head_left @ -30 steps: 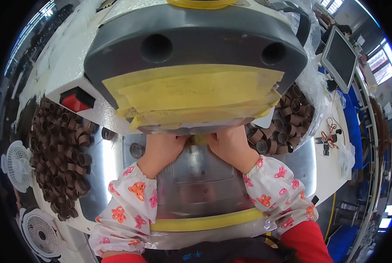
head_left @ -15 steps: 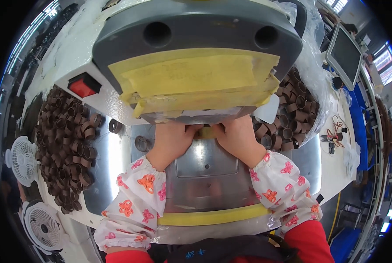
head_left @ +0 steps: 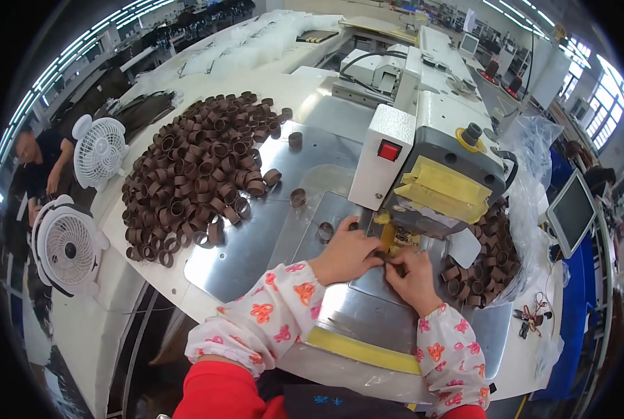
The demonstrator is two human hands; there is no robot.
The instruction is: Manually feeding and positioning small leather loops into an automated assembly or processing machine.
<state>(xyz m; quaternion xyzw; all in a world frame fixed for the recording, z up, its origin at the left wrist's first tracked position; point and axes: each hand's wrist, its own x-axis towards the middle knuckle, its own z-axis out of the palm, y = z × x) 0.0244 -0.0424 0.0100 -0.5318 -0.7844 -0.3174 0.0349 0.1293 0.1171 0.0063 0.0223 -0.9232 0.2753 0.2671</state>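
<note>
Head pulled back since the earlier frame: machine head no longer filled the view, whole counter [head_left: 256, 244] showed. Both hands stayed under the sewing machine [head_left: 431, 167] needle area. Left hand [head_left: 347, 255] and right hand [head_left: 413, 276] each pinched together on a small brown loop [head_left: 390, 260], mostly hidden by fingers. Step looked like positioning the piece at the clamp; next move would need fine alignment. Pile of brown loops [head_left: 200, 174] lay left on the steel plate, more loops [head_left: 486, 258] right. Two fans [head_left: 68, 244] stood at the left edge, monitor [head_left: 570, 209] right
</note>
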